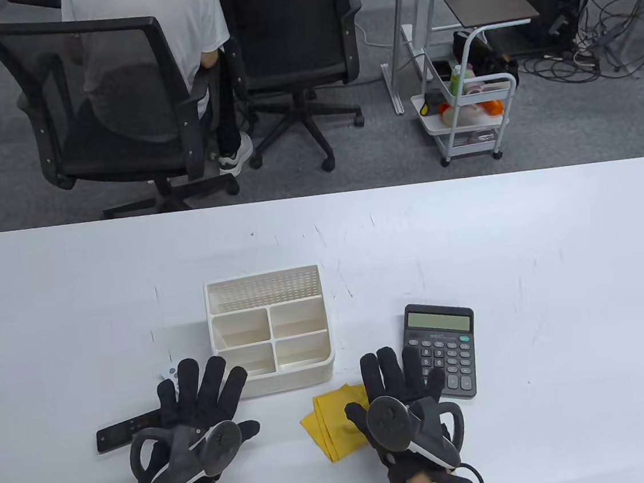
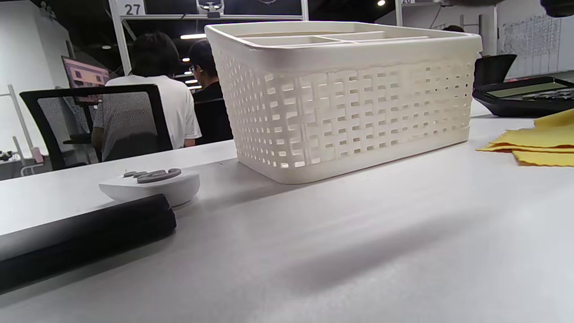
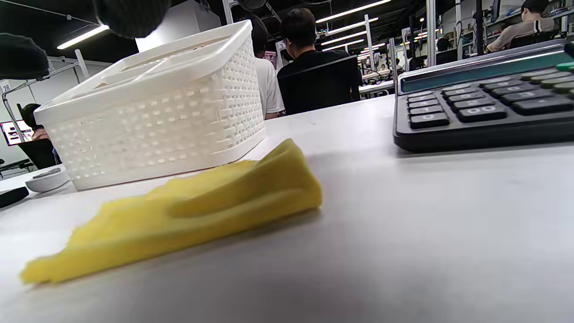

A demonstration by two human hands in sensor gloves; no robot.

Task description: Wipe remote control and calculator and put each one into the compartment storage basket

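- Nothing is wiped or stored yet; the basket [image 1: 269,327] is seen empty.
- Both grips, left hand [image 1: 194,416] and right hand [image 1: 401,397], are spread, nothing held.
- Next, the cloth [image 1: 335,421] is likely to be taken up.

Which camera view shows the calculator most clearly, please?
The table view: the calculator appears nearly whole from above, display and keys visible, only its near-left corner hidden by the right hand. The right wrist view shows its left keys and display edge close up, cut off at the frame. The left wrist view shows just a distant sliver.
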